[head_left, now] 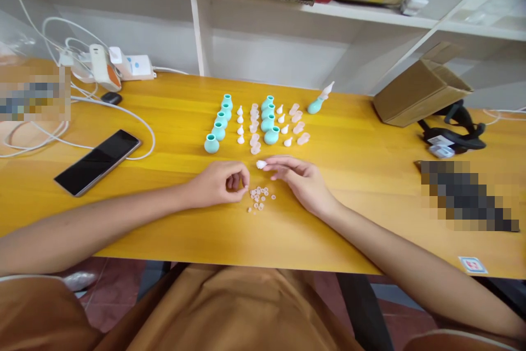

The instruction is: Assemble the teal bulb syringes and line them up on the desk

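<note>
My right hand (306, 181) pinches a small white nozzle piece (261, 165) between thumb and fingertips, its end pointing left. My left hand (226, 184) is closed with thumb and index finger together; something tiny and pale may show at the tips, too small to name. Between and below the hands lies a loose group of small clear pinkish rings (258, 195). Beyond them stand two rows of teal rubber bulbs (211, 144) with open necks. White pointed nozzles (288, 142) and clear pink connector pieces (303, 138) lie in rows beside the bulbs.
An assembled teal bulb with a white tip (315, 106) lies at the back. On the left are a phone (98, 162), white cables and chargers (104, 68). A cardboard box (423, 91) and black headset (454, 140) occupy the right. A sticker (473, 265) marks the front edge.
</note>
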`<act>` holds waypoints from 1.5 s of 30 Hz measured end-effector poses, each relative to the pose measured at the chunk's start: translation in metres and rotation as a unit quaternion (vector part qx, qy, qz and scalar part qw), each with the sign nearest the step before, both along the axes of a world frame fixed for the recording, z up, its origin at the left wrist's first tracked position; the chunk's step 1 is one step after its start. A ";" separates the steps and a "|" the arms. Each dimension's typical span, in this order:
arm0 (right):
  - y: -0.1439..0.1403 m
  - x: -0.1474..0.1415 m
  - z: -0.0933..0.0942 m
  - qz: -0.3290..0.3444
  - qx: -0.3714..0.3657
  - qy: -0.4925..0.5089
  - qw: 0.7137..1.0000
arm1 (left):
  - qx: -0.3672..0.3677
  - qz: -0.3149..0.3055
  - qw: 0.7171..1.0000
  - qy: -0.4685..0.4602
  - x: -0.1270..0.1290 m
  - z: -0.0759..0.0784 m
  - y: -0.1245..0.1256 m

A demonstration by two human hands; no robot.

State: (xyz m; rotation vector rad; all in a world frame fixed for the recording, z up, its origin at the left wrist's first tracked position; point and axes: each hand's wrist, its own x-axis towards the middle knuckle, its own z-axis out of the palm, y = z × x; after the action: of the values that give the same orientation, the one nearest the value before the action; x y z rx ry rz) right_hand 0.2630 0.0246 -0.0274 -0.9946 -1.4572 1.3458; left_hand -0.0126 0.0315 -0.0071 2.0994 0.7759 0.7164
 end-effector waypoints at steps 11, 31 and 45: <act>0.002 0.013 0.007 0.105 0.047 0.017 0.993 | -0.002 0.027 0.999 0.022 -0.001 0.001 0.001; -0.005 0.005 0.009 0.170 0.003 0.043 0.985 | -0.010 0.081 0.997 -0.003 0.000 0.004 -0.001; -0.007 0.006 0.008 0.185 -0.007 0.059 0.981 | -0.006 0.066 0.998 -0.015 -0.001 0.004 -0.001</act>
State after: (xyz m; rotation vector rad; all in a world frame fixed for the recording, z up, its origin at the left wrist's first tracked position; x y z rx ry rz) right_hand 0.2692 0.0174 -0.0197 -0.6563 -1.5945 1.6512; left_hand -0.0132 0.0306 -0.0032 2.0348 0.9068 0.8112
